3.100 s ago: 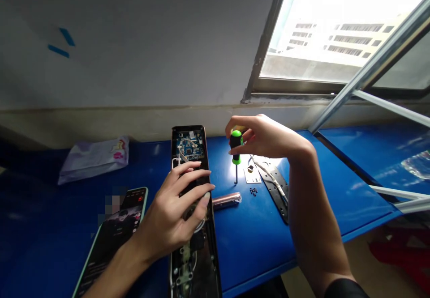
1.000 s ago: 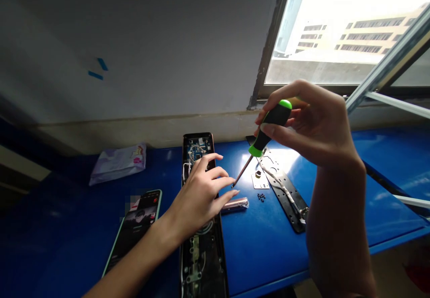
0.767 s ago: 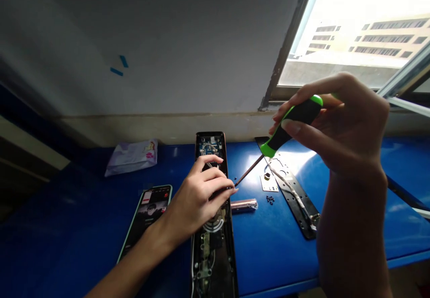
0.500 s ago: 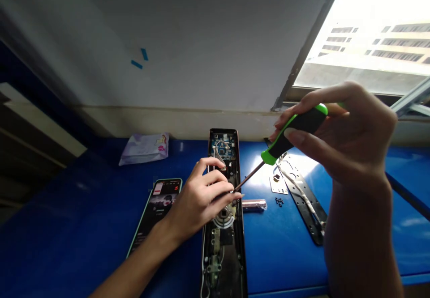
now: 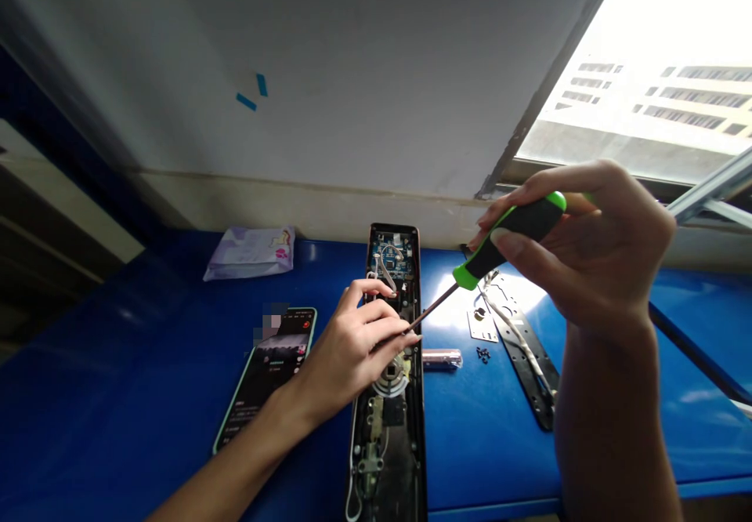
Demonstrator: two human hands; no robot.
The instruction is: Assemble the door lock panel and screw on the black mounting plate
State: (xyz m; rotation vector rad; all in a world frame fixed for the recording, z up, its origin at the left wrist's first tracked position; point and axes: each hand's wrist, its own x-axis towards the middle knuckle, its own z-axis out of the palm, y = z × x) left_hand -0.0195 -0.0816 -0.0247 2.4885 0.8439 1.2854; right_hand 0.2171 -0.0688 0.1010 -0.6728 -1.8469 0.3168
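Observation:
A long black lock housing [image 5: 399,444] lies open on the blue table, showing a circuit board [image 5: 392,258], wires and a round ring part [image 5: 391,381]. My right hand [image 5: 593,248] is closed around the black and green handle of a screwdriver [image 5: 511,236]. The screwdriver slants down to the left, its tip inside the housing among my left fingertips. What the tip touches is hidden. My left hand [image 5: 358,338] rests across the middle of the housing with its fingers stretched out and slightly apart. Its thumb cannot be seen.
Right of the housing are a pinkish wrapped cylinder [image 5: 443,359], several small black screws [image 5: 482,355], a small plate [image 5: 482,324] and a black back plate [image 5: 532,377] with a white cable. To the left lie a lit phone [image 5: 267,381] and a purple packet [image 5: 251,254].
The view has shifted slightly. My right hand and the screwdriver handle appear a little lower and further left. My left hand keeps its place on the housing.

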